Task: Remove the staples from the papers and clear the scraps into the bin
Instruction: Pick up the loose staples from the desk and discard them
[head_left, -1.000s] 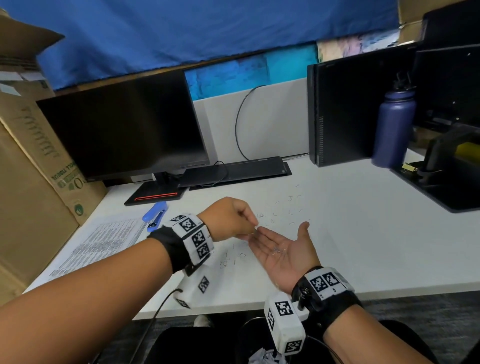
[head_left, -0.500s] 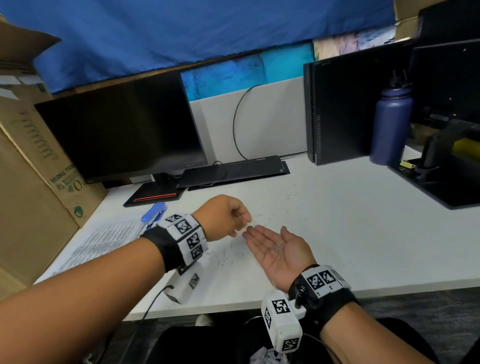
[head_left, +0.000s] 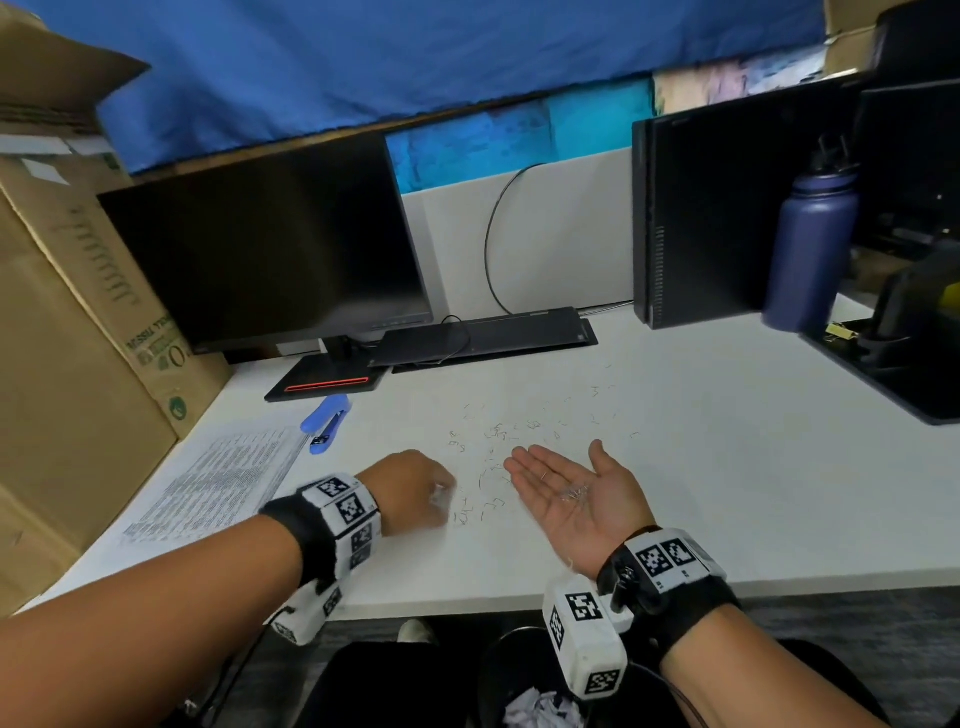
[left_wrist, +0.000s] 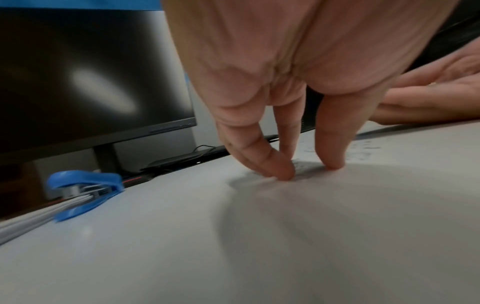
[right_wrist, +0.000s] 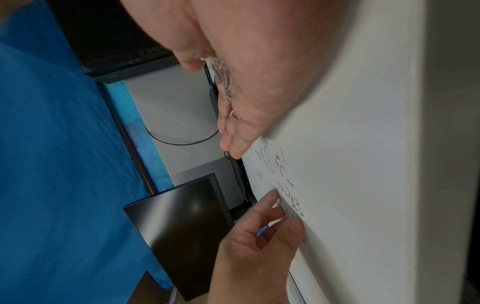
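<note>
Several loose staples (head_left: 496, 434) lie scattered on the white desk (head_left: 727, 493). My right hand (head_left: 556, 467) rests palm up beside them, fingers straight, with a small heap of gathered staples (head_left: 574, 491) in the palm. My left hand (head_left: 447, 499) stands tip-down on the desk just left of it. In the left wrist view its fingers (left_wrist: 283, 172) and thumb pinch at blurred staples on the tabletop. The printed papers (head_left: 208, 488) lie flat at the left. The bin (head_left: 514, 631) sits under the desk edge with crumpled paper (head_left: 540, 709) inside.
A blue staple remover (head_left: 327, 418) lies by the papers' far corner. Behind stand a dark monitor (head_left: 260, 244), a flat dock (head_left: 483, 338), a black computer case (head_left: 696, 218) and a navy bottle (head_left: 810, 249). Cardboard boxes (head_left: 67, 322) wall the left; a black tray (head_left: 893, 374) sits right.
My left hand left the right palm, moved left and down, and now has its tips on the desk among the staples. The right hand stayed palm up with its heap.
</note>
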